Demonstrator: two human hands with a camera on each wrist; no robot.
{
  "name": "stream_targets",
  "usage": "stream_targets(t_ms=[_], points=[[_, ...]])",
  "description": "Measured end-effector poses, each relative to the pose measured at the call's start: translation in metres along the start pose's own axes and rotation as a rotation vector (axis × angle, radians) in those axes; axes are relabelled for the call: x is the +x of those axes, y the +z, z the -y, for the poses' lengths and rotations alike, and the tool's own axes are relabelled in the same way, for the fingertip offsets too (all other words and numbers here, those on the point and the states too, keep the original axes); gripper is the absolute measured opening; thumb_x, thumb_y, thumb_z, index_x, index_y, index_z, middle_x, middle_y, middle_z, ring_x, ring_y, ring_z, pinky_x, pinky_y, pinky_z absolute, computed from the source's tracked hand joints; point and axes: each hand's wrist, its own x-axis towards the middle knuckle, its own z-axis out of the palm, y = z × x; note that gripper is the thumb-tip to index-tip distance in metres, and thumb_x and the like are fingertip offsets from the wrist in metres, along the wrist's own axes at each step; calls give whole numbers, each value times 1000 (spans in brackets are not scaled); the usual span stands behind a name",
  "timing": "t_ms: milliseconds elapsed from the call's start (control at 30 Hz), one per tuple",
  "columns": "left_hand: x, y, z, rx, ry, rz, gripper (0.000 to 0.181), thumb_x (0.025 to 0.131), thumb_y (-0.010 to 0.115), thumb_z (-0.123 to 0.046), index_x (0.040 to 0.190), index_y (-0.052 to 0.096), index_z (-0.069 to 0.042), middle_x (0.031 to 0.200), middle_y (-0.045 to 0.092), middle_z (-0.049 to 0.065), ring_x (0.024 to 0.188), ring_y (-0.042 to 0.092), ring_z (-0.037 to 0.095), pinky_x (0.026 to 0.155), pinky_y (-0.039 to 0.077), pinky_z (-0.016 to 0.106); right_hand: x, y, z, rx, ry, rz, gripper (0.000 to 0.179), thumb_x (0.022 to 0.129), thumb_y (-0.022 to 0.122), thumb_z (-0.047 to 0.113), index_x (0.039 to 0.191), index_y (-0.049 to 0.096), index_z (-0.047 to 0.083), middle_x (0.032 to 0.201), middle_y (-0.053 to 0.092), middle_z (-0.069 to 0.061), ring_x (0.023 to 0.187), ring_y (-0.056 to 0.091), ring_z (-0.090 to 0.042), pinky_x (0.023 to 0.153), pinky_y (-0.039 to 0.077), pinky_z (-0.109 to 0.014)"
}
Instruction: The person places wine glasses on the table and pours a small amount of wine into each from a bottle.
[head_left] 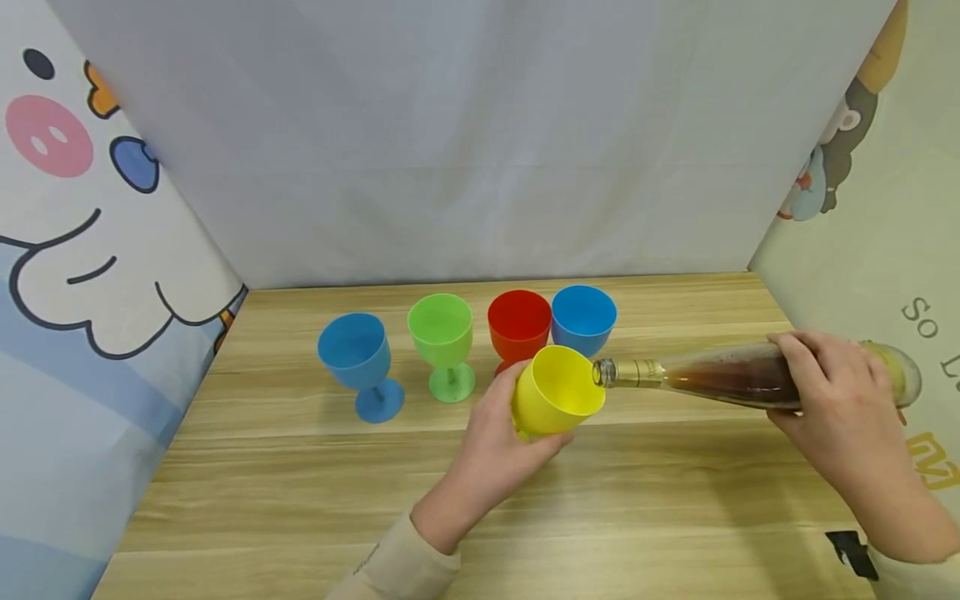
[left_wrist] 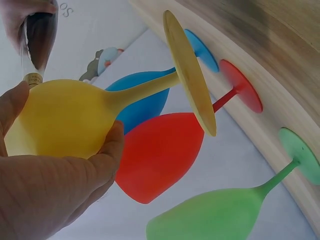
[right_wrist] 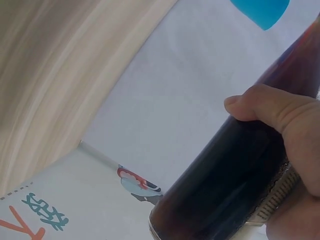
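Observation:
My left hand grips a yellow plastic goblet round its bowl, thumb on the near side. The goblet leans toward the right; its stem and foot show clearly in the left wrist view. In my right hand is a glass bottle of dark reddish-brown liquid, held round its body and lying almost level. The bottle's mouth points left, right at the goblet's rim. No stream shows at the mouth. In the right wrist view the thumb lies across the dark bottle.
Behind the yellow goblet stand a red goblet and a blue goblet, close together. Further left are a green goblet and another blue goblet. The wooden table meets a pale cloth backdrop, with printed panels at both sides.

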Motion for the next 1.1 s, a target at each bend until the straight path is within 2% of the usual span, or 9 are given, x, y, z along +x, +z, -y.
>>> stream_targets(t_ms=[700, 1100], points=[[-2, 0, 0, -11, -3, 14, 85, 72, 93, -12, 143, 46, -18, 132, 55, -8, 116, 52, 14, 98, 49, 39, 4, -8, -2, -6, -12, -1, 111, 31, 96, -16, 132, 52, 2, 124, 51, -28, 109, 46, -55, 105, 26, -70], [-2, 0, 0, -3, 22, 11, 85, 73, 93, -12, 143, 47, -16, 132, 55, -8, 115, 53, 14, 98, 48, 39, 6, -11, -2, -10, -25, 1, 112, 31, 96, -18, 132, 52, 1, 125, 50, -29, 112, 45, -55, 110, 22, -68]])
